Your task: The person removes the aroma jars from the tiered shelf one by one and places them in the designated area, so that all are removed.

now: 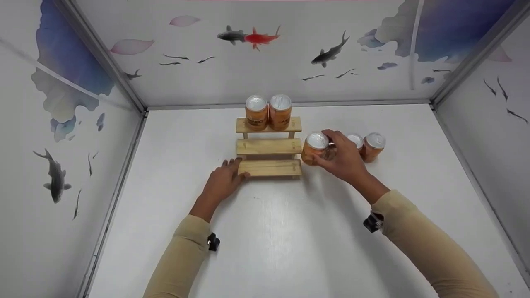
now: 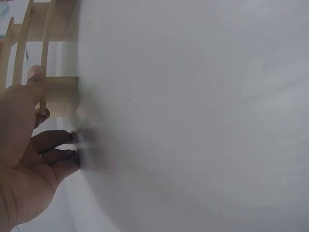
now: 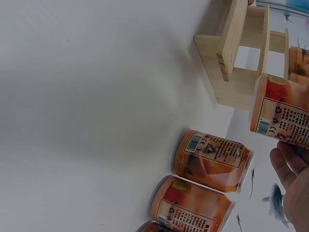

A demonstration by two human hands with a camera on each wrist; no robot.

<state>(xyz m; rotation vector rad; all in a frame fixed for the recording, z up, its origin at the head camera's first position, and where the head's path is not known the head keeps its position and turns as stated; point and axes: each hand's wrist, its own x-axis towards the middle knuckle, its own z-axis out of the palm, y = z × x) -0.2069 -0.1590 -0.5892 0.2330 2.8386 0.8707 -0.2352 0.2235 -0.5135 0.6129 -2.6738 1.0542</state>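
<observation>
A three-step wooden rack [image 1: 269,146] stands on the white table. My left hand [image 1: 223,180] pinches the left end of its lowest step between thumb and fingers, and the left wrist view shows the thumb [image 2: 36,73] on that board. Two orange cans with silver lids, a left one [image 1: 256,112] and a right one [image 1: 280,111], stand side by side on the top step. My right hand [image 1: 341,159] grips another orange can [image 1: 316,142] just right of the rack. In the right wrist view this held can [image 3: 285,108] is raised off the table, beside the rack's end.
More orange cans stand on the table to the right, among them the rightmost can [image 1: 374,147] and one partly hidden by my right hand [image 1: 355,140]. White walls printed with fish, such as the back wall [image 1: 265,74], enclose the table on three sides.
</observation>
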